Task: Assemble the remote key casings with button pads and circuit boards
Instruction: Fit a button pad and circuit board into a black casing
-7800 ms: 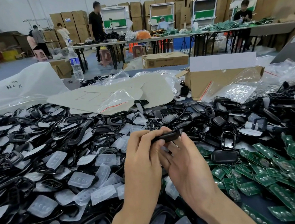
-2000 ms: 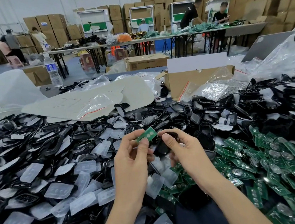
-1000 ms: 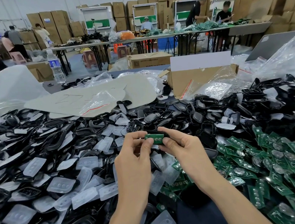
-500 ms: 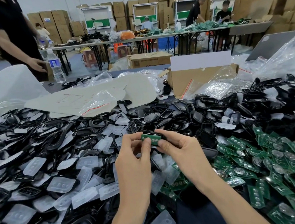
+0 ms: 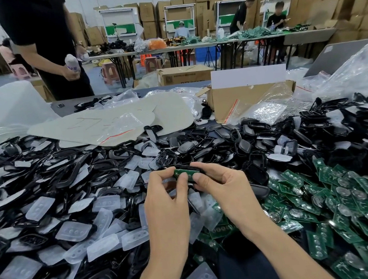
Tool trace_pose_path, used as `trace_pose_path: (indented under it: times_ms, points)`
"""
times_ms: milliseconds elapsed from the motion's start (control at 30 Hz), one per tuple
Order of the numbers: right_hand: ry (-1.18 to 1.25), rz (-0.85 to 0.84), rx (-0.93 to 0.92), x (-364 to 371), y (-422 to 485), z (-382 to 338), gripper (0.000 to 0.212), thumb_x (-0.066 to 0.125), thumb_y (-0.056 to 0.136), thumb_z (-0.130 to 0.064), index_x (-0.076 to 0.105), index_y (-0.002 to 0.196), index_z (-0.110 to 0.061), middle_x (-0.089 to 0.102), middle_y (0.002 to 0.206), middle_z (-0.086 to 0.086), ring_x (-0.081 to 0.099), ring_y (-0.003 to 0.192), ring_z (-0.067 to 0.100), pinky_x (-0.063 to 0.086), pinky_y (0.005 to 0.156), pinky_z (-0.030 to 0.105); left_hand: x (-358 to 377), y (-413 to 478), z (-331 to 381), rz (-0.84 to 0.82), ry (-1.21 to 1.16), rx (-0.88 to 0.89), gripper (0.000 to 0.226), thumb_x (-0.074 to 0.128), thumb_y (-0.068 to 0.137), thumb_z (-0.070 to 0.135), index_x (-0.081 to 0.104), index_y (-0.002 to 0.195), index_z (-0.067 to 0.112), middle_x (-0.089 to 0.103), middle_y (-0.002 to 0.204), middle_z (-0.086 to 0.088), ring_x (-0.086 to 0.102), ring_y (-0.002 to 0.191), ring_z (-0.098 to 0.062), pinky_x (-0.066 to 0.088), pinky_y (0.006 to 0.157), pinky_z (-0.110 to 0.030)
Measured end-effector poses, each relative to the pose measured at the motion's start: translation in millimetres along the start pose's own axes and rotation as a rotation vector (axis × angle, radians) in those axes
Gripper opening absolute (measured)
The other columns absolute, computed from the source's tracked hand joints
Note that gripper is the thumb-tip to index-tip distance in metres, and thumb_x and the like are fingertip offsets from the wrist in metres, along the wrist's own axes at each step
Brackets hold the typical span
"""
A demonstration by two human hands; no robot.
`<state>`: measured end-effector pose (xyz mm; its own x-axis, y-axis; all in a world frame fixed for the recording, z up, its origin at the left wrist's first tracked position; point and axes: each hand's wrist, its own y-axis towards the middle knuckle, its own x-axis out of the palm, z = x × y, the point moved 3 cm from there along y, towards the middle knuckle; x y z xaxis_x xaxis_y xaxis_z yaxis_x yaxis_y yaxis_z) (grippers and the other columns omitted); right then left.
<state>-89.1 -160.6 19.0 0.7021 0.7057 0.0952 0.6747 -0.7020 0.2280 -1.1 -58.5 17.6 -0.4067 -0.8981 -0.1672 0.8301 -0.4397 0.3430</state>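
Note:
Both hands meet over the middle of the heap. My left hand [image 5: 167,201] and my right hand [image 5: 223,187] pinch one black key casing [image 5: 187,167] from either end. A green circuit board [image 5: 185,173] lies in it, with both thumbs pressing on the board. Clear button pads [image 5: 74,231] lie scattered among black casing shells [image 5: 66,174] on the left. Loose green circuit boards [image 5: 339,203] with coin cells pile up on the right.
A cardboard box [image 5: 245,99] with plastic bags stands behind the heap, beside a pale flat sheet [image 5: 111,122]. A person in black [image 5: 46,47] stands at the table's far left edge holding a water bottle [image 5: 71,63]. Other workers sit at far tables.
The board went from my left fingers down into the casing, and both thumbs now press it. The person in black picked the bottle up off the table.

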Motion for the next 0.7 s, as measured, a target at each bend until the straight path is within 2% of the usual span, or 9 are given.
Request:
trace_pose_path:
  times_ms: [100,267,367,500,567,700]
  points:
    - [0.000,0.005,-0.006,0,1,0,0.024,0.069,0.093,-0.008,0.075,0.107,-0.027,0.079,0.100,-0.008,0.074,0.098,0.008,0.055,0.083,0.017,1,0,1,0.009,-0.007,-0.004,0.016,0.066,0.094,0.034,0.051,0.097,0.039,0.065,0.099,0.014,0.060,0.091,0.007,0.044,0.073,-0.006]
    - [0.012,-0.011,-0.006,1,-1,-1,0.023,0.070,0.093,-0.009,0.076,0.108,-0.025,0.079,0.102,-0.008,0.073,0.099,0.008,0.054,0.083,0.015,-1,-1,0,0.049,-0.075,-0.045,0.023,0.071,0.091,0.034,0.049,0.098,0.037,0.063,0.096,0.012,0.063,0.087,0.002,0.048,0.070,-0.015]
    - [0.017,-0.014,-0.001,1,-1,-1,0.023,0.069,0.094,-0.008,0.076,0.107,-0.026,0.079,0.101,-0.008,0.074,0.097,0.007,0.054,0.081,0.014,-1,1,0,0.038,-0.104,-0.030,0.029,0.071,0.092,0.029,0.048,0.103,0.042,0.061,0.097,0.014,0.062,0.089,0.005,0.048,0.070,-0.012]
    - [-0.014,-0.019,-0.003,0,-1,0,0.023,0.070,0.094,-0.011,0.076,0.107,-0.029,0.078,0.102,-0.007,0.073,0.100,0.008,0.055,0.085,0.018,-3,6,-4,-0.002,-0.084,-0.027,0.020,0.070,0.093,0.026,0.059,0.103,0.040,0.068,0.095,0.014,0.064,0.088,0.000,0.055,0.080,-0.029]
    - [-0.035,-0.025,-0.012,1,-1,0,0.021,0.071,0.094,-0.012,0.076,0.107,-0.029,0.078,0.101,-0.006,0.072,0.098,0.007,0.054,0.083,0.017,-5,9,-4,-0.012,-0.091,-0.036,0.017,0.073,0.090,0.023,0.064,0.097,0.035,0.070,0.089,0.013,0.066,0.084,-0.003,0.056,0.079,-0.032]
    - [-0.013,-0.017,-0.026,1,0,-1,0.020,0.073,0.091,-0.010,0.076,0.099,-0.027,0.077,0.097,-0.004,0.071,0.091,0.007,0.053,0.078,0.016,-6,11,-4,-0.032,-0.112,-0.038,0.020,0.078,0.085,0.018,0.067,0.087,0.035,0.068,0.082,0.017,0.064,0.076,-0.002,0.052,0.074,-0.020]
